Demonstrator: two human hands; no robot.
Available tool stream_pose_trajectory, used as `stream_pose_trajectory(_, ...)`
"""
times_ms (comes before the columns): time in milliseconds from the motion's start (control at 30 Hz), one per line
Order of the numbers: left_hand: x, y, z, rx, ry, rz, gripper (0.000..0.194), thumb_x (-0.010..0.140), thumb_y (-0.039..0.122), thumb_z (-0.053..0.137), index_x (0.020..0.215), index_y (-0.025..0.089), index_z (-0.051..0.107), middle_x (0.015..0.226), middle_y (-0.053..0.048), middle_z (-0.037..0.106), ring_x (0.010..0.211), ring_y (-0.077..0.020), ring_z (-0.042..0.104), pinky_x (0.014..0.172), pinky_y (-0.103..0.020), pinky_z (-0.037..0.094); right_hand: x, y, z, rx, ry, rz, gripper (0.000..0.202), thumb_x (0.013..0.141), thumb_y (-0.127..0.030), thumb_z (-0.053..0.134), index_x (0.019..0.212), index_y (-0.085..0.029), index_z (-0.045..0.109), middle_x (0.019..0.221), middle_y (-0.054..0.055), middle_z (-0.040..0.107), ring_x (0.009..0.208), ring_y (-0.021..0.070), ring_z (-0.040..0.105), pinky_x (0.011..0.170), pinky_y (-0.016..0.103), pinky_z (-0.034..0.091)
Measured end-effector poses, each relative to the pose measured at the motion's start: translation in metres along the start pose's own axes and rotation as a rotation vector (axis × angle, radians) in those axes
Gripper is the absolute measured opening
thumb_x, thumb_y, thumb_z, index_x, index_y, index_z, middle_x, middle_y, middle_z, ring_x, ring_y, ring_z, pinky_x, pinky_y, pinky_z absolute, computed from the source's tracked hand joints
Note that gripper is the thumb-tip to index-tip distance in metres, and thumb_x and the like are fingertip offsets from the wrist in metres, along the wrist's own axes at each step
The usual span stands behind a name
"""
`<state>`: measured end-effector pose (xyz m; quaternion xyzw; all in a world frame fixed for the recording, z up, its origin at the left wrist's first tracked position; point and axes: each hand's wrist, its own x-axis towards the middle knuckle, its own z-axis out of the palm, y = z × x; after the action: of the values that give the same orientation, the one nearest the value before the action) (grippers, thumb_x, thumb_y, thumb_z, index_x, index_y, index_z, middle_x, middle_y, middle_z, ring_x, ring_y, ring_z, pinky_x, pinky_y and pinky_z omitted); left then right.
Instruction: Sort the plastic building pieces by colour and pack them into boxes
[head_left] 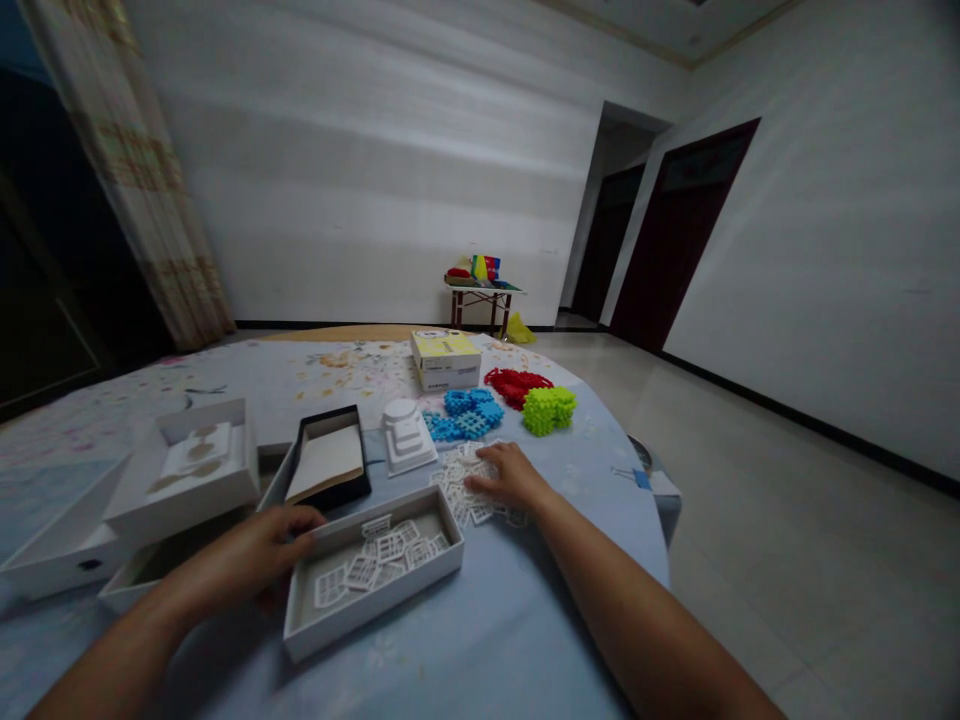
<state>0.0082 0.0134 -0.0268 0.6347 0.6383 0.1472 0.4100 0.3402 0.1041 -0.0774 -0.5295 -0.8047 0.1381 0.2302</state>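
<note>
My left hand (pixel 259 550) grips the left end of a shallow white box (pixel 375 610), its thumb over the rim and the other fingers partly hidden. Several white plastic window-shaped pieces (pixel 390 547) lie inside the box. Just beyond the box's right end, my right hand (pixel 511 476) rests over a loose pile of similar white pieces (pixel 457 478). Its thumb and fingers are apart, and nothing shows held between them. Behind the pile lie blue interlocking pieces (pixel 469 412), with a lime-green cluster (pixel 549 410) and a red heap (pixel 516 386) to the right.
A black-edged box (pixel 365 470) and a white moulded tray (pixel 405 437) stand behind the white box. More white boxes (pixel 187 470) are stacked at left. A yellow-and-white box (pixel 448 362) sits farther back. The round table's edge (pixel 660 530) curves along the right.
</note>
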Motion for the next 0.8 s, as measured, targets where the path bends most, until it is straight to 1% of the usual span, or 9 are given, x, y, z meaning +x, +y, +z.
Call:
stream_pose_trajectory(167, 0.007, -0.007, -0.002, 0.048, 0.094, 0.008, 0.041, 0.068, 0.051, 0.051, 0.089, 0.019, 0.064, 0.074, -0.005, 0.066, 0.066, -0.0239, 0.063, 0.046, -0.029, 0.051, 0.001, -0.006, 0.006, 0.011, 0.012, -0.062, 0.033, 0.077, -0.031, 0.064, 0.109, -0.021, 0.064, 0.100, 0.008, 0.064, 0.098, 0.0221, 0.054, 0.085, 0.032, 0.041)
stream_pose_trajectory(300, 0.014, -0.013, -0.001, 0.061, 0.127, 0.060, 0.045, 0.071, 0.049, 0.049, 0.101, 0.018, 0.062, 0.087, -0.008, 0.068, 0.074, -0.0260, 0.065, 0.050, -0.031, 0.053, 0.002, -0.006, 0.005, 0.086, 0.065, -0.106, 0.023, 0.077, -0.023, 0.062, 0.100, -0.021, 0.068, 0.094, 0.007, 0.066, 0.089, 0.0191, 0.058, 0.081, 0.030, 0.043)
stream_pose_trajectory(367, 0.016, -0.014, 0.000, 0.072, 0.156, 0.057, 0.052, 0.072, 0.049, 0.047, 0.110, 0.017, 0.059, 0.096, -0.010, 0.068, 0.079, -0.0269, 0.066, 0.053, -0.032, 0.054, 0.002, -0.006, 0.005, 0.144, 0.091, -0.110, 0.018, 0.078, -0.020, 0.061, 0.093, -0.021, 0.069, 0.091, 0.006, 0.067, 0.086, 0.0181, 0.059, 0.080, 0.030, 0.044)
stream_pose_trajectory(433, 0.016, -0.014, 0.001, 0.120, 0.204, 0.051, 0.058, 0.072, 0.049, 0.044, 0.119, 0.016, 0.055, 0.103, -0.011, 0.068, 0.082, -0.0276, 0.066, 0.060, -0.035, 0.056, 0.002, -0.004, 0.004, 0.211, 0.123, -0.098, 0.016, 0.077, -0.020, 0.060, 0.089, -0.020, 0.070, 0.090, 0.006, 0.068, 0.084, 0.0178, 0.060, 0.079, 0.030, 0.045)
stream_pose_trajectory(500, 0.017, -0.014, 0.003, 0.212, 0.275, 0.083, 0.061, 0.072, 0.049, 0.042, 0.122, 0.015, 0.054, 0.115, -0.012, 0.065, 0.094, -0.0282, 0.065, 0.077, -0.037, 0.054, 0.003, -0.001, 0.004, 0.286, 0.166, -0.081, 0.016, 0.076, -0.022, 0.060, 0.088, -0.020, 0.070, 0.089, 0.006, 0.069, 0.082, 0.0177, 0.061, 0.078, 0.031, 0.046)
stream_pose_trajectory(567, 0.020, -0.017, 0.005, 0.307, 0.339, 0.134, 0.062, 0.072, 0.049, 0.042, 0.122, 0.015, 0.055, 0.127, -0.012, 0.058, 0.111, -0.0282, 0.057, 0.094, -0.037, 0.046, 0.004, 0.003, 0.004, 0.374, 0.212, -0.049, 0.018, 0.075, -0.026, 0.060, 0.088, -0.019, 0.070, 0.088, 0.006, 0.069, 0.080, 0.0177, 0.061, 0.077, 0.031, 0.046)
stream_pose_trajectory(600, 0.022, -0.019, 0.007, 0.341, 0.358, 0.150, 0.063, 0.072, 0.049, 0.042, 0.123, 0.013, 0.055, 0.130, -0.012, 0.055, 0.117, -0.0279, 0.053, 0.100, -0.036, 0.041, 0.005, 0.005, 0.003, 0.423, 0.231, -0.027, 0.020, 0.075, -0.028, 0.060, 0.089, -0.019, 0.070, 0.087, 0.005, 0.069, 0.079, 0.0176, 0.061, 0.076, 0.031, 0.046)
stream_pose_trajectory(700, 0.028, -0.027, 0.011, 0.383, 0.381, 0.155, 0.070, 0.072, 0.050, 0.041, 0.129, 0.008, 0.048, 0.136, -0.016, 0.049, 0.125, -0.0286, 0.044, 0.106, -0.039, 0.033, 0.008, 0.005, -0.002, 0.581, 0.276, 0.045, 0.027, 0.072, -0.036, 0.062, 0.090, -0.017, 0.069, 0.079, 0.004, 0.069, 0.070, 0.0164, 0.059, 0.069, 0.030, 0.046)
stream_pose_trajectory(800, 0.034, -0.033, 0.013, 0.357, 0.412, 0.152, 0.075, 0.072, 0.054, 0.042, 0.132, 0.007, 0.044, 0.139, -0.018, 0.044, 0.128, -0.0305, 0.041, 0.106, -0.042, 0.032, 0.011, -0.007, -0.013, 0.729, 0.313, 0.075, 0.032, 0.068, -0.040, 0.065, 0.089, -0.016, 0.069, 0.073, 0.002, 0.067, 0.065, 0.0144, 0.057, 0.064, 0.028, 0.045)
